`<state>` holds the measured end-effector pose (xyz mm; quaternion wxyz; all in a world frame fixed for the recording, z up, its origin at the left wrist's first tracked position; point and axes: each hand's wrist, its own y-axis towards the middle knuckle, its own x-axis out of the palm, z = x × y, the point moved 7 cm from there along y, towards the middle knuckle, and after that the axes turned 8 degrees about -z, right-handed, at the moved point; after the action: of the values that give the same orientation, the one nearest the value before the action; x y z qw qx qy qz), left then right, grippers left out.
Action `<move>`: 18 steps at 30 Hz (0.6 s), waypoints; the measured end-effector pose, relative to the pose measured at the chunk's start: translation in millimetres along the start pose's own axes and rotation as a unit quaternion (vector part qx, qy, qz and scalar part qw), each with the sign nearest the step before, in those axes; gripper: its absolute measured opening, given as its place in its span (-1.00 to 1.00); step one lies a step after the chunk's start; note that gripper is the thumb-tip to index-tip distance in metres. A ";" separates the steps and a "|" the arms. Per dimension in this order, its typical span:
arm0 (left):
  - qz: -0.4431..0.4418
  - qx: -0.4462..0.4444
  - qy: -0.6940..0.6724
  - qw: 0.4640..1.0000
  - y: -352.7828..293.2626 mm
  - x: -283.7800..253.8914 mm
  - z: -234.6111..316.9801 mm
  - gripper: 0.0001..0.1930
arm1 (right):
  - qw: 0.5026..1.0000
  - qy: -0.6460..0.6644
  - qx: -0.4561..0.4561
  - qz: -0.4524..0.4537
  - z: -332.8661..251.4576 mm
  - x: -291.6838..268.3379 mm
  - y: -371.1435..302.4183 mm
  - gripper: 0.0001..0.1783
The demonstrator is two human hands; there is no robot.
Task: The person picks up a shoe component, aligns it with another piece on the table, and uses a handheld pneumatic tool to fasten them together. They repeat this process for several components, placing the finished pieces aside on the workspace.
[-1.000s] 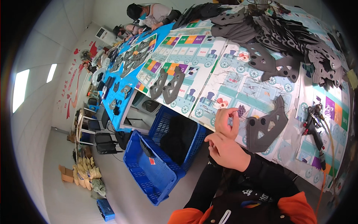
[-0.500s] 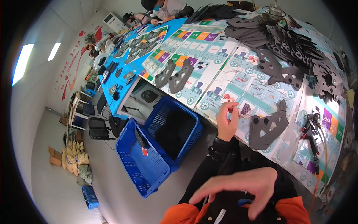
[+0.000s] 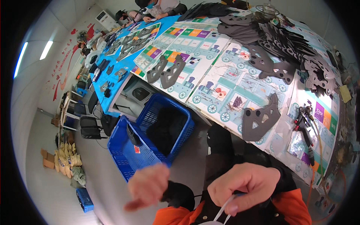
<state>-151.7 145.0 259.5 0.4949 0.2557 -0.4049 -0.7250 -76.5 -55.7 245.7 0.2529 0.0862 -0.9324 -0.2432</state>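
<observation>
My right hand [image 3: 245,185] is in front of my chest, thumb and fingers closed on a thin white strap [image 3: 224,210]. The strap runs down as a narrow loop to a white edge at the bottom of the picture. My left hand [image 3: 148,185] is at the lower left, in front of the blue crates, holding nothing that I can see; motion smears its fingers. The nearest work piece is a dark grey cut-out pad [image 3: 260,122], lying flat by the table's near edge. Neither hand touches it.
Two blue plastic crates [image 3: 188,129] stand left of the table, one with black material inside. Grey pads [image 3: 172,73] and a big pile [image 3: 277,41] lie on the printed table cover. A hosed spray gun [image 3: 304,129] rests right. People [image 3: 161,9] work at the far end.
My left hand has left the table and swung down and left. My right hand, spread before, has closed around the white strap. The view has shifted slightly.
</observation>
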 end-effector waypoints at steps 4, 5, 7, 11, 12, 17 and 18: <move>-0.127 -0.053 0.038 0.990 27.1 38.5 28.6 -0.78 | 0.990 0.117 0.065 0.044 2.8 -3.0 2.7 -0.84; -0.121 -0.049 0.043 0.990 33.4 45.8 28.2 -0.79 | 0.984 0.156 0.077 0.047 2.3 -0.1 3.6 -0.85; -0.124 -0.053 0.002 0.991 30.1 46.7 22.2 -0.78 | 0.984 0.154 0.066 0.055 -3.5 1.4 2.9 -0.86; -0.093 -0.034 -0.023 0.995 27.1 44.4 10.8 -0.69 | 0.960 0.189 -0.188 -0.086 -29.8 5.1 9.0 -0.72; -0.061 -0.037 -0.016 0.997 32.4 45.7 15.0 -0.72 | 0.945 0.205 -0.252 -0.036 -34.4 13.1 4.8 -0.72; -0.035 -0.078 0.004 0.996 39.8 55.1 0.4 -0.81 | 0.945 0.165 -0.210 -0.190 -68.3 30.1 -24.3 -0.76; 0.000 -0.045 -0.027 0.999 53.5 64.8 -4.9 -0.80 | 0.946 0.139 -0.208 -0.207 -78.8 42.4 -29.5 -0.71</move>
<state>-145.2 73.7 303.7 0.4943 0.2135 -0.3854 -0.7494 -71.3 -125.6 308.6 0.3366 0.2555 -0.7781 -0.4647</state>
